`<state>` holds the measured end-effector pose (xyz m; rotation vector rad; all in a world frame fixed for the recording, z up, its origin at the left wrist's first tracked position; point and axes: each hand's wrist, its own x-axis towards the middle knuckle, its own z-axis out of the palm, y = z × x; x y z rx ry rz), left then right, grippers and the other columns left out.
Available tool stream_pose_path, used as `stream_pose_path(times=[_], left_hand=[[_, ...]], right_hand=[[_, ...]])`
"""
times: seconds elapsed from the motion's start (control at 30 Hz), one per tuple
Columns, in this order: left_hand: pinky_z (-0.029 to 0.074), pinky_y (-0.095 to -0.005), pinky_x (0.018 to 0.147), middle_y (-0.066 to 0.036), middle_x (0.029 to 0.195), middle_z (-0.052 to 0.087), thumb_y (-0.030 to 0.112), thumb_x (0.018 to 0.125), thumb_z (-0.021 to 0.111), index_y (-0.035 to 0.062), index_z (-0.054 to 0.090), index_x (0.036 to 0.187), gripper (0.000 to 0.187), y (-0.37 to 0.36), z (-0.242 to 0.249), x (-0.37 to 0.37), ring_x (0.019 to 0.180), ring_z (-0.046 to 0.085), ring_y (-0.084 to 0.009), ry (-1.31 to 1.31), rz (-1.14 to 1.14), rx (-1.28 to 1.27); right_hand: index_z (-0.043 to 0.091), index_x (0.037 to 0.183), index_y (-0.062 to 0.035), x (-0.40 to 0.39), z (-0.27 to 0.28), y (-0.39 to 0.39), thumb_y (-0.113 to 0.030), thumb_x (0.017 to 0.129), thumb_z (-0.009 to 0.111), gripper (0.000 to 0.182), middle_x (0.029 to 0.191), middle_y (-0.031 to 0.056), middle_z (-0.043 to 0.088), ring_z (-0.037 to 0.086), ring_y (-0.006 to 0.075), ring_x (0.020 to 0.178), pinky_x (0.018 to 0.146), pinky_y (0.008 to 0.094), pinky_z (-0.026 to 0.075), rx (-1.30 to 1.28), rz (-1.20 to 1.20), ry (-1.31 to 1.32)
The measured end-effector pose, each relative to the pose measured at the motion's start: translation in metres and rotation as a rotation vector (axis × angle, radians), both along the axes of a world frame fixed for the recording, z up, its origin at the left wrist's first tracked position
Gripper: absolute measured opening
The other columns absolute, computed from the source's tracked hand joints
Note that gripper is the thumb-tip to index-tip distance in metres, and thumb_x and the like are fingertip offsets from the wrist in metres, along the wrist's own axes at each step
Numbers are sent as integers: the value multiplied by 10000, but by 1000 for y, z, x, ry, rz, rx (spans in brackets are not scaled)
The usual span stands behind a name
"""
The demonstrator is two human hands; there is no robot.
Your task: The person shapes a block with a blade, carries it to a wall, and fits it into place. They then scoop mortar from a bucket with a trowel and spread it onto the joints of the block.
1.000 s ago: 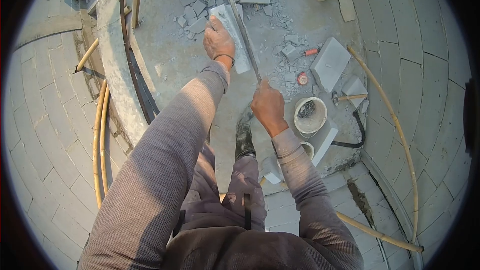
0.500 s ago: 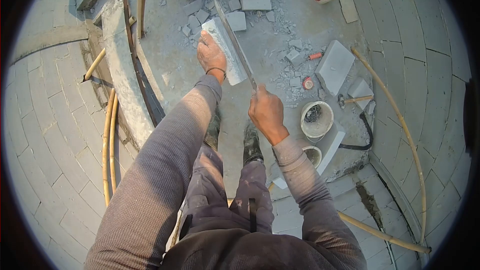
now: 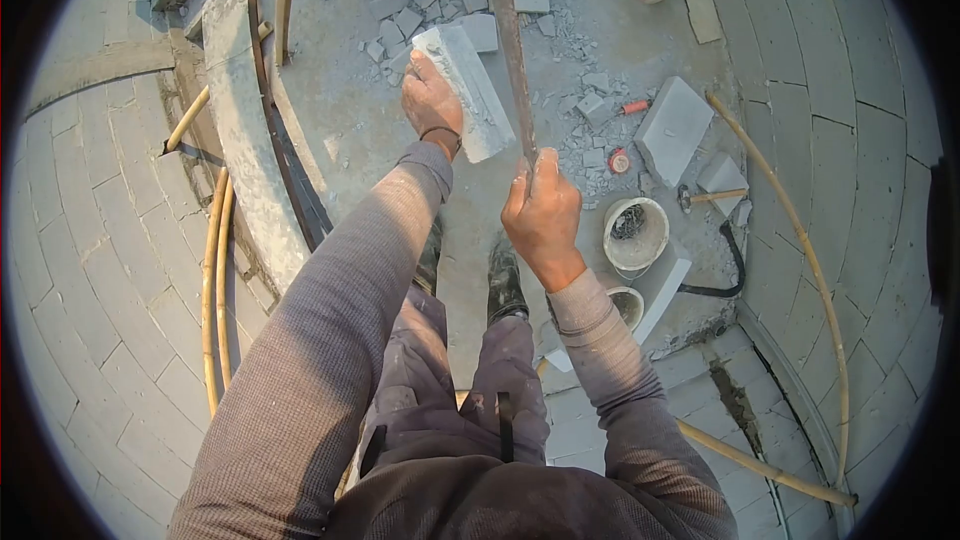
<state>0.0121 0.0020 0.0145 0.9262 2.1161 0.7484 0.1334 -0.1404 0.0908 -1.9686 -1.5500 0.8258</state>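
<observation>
Watching through the head camera, I see that the long blade [image 3: 514,50] has swung away from the pale block [image 3: 472,90]. Half a second ago it lay slanted along the block's right edge with its tip in view; now it stands nearer to upright, a strip of floor [image 3: 470,215] shows between the two, and the far end runs out past the top of my view. More of its flat side faces me too.

My right hand [image 3: 543,220] has turned with it: the thumb now shows on the left of the blade. That grip is closed firmly round the near end of the tool. My left hand [image 3: 432,100] has the block clasped at its left edge, fingers pressed to it, though I cannot see how far they reach beneath. Hand and block have moved slightly to the right together, and the block sits ahead of my boots, angled up and to the left.

Broken pieces [image 3: 408,22] lie beyond it. On my right, the white bucket [image 3: 652,245], the hammer [image 3: 715,196] and the thick slab [image 3: 675,130] are where they were.
</observation>
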Motion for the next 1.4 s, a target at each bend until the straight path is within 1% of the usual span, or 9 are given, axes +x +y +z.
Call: stream_pose_path(times=[0.27, 0.47, 0.53, 0.87, 0.93, 1.17, 1.27, 1.33, 1.4], left_hand=[[525, -491, 917, -267, 1046, 719, 506, 1109, 299, -80, 664, 1140, 691, 1, -12, -9, 1014, 705, -406, -87, 11, 141], [509, -494, 933, -273, 1080, 723, 488, 1108, 310, -82, 675, 1126, 678, 5, -5, -2, 1043, 689, -440, 65, 3, 19], [512, -490, 928, -274, 1069, 725, 482, 1108, 316, -89, 672, 1115, 673, 1, -9, -6, 1035, 695, -432, -52, 27, 57], [546, -462, 883, -238, 1020, 732, 495, 1114, 308, -70, 673, 1099, 673, 0, -2, -7, 978, 728, -365, -4, -24, -44], [542, -462, 870, -234, 993, 727, 492, 1115, 310, -70, 670, 1079, 668, -2, -5, -7, 953, 726, -365, -63, 3, 42], [539, -463, 846, -225, 961, 718, 481, 1120, 308, -58, 668, 1052, 651, 0, -7, -6, 913, 718, -355, -41, 25, 50], [552, -460, 840, -238, 998, 725, 478, 1118, 311, -66, 667, 1080, 652, 2, -3, -9, 930, 722, -354, -12, -27, -45], [548, -463, 834, -244, 996, 722, 476, 1119, 311, -71, 663, 1077, 652, -3, -6, -9, 923, 719, -357, -105, 26, 43], [544, -465, 829, -250, 993, 719, 474, 1119, 311, -76, 660, 1075, 653, 1, -8, -13, 915, 715, -361, -184, 91, 132]], right_hand=[[542, 1048, 32, 5, -24, 5, -113, 896, 648, 235, 763, 252, 673, 685, 447, 662, 583, 523, 541, -284, 220, -114], [557, 1049, 35, -3, -26, -5, -136, 906, 629, 234, 777, 267, 689, 691, 473, 716, 638, 561, 539, 58, -79, 4], [550, 1045, 52, 5, -43, -7, -33, 884, 649, 207, 644, 241, 613, 648, 453, 603, 525, 511, 481, -127, 194, -107], [567, 1024, 22, -3, -27, -6, -132, 908, 636, 205, 774, 266, 687, 686, 460, 676, 599, 544, 537, 67, -56, 14], [546, 1022, 27, 4, -32, -3, -60, 880, 665, 204, 728, 218, 654, 660, 427, 604, 547, 481, 536, -242, 221, -131], [564, 1046, 21, -2, 1, 7, -170, 904, 662, 258, 790, 252, 692, 688, 453, 676, 606, 538, 540, 61, -35, 40], [560, 1047, 20, -2, -27, -1, -158, 905, 656, 247, 800, 245, 693, 694, 447, 697, 601, 534, 540, 51, -3, 17], [542, 1050, 30, 4, -34, 3, -78, 869, 674, 248, 772, 219, 670, 681, 422, 664, 561, 485, 541, -278, 250, -144], [549, 1078, 41, 7, -33, 9, -50, 872, 667, 254, 760, 238, 665, 675, 434, 650, 547, 487, 527, -155, 226, -91]])
